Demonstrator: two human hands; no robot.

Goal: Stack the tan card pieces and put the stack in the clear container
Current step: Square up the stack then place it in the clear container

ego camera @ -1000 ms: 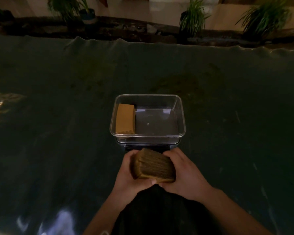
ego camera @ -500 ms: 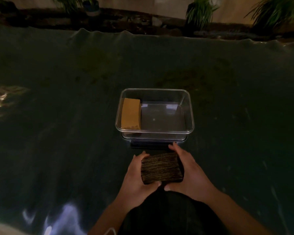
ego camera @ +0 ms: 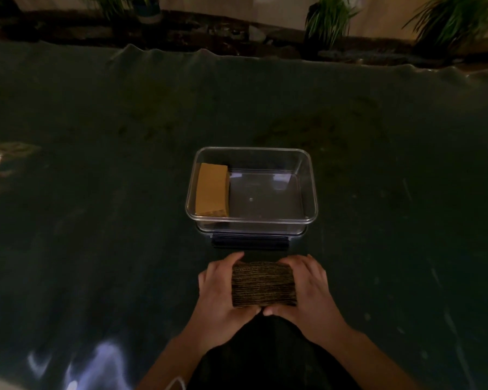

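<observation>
Just in front of the clear container, the left hand and right hand clamp one stack of tan card pieces between them, fingers curled over its ends and thumbs meeting beneath. One more tan stack stands inside the single container, against its left wall.

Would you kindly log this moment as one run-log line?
left hand: grips card stack | right hand: grips card stack | clear container: second tan stack inside, left end | placement: pending
</observation>
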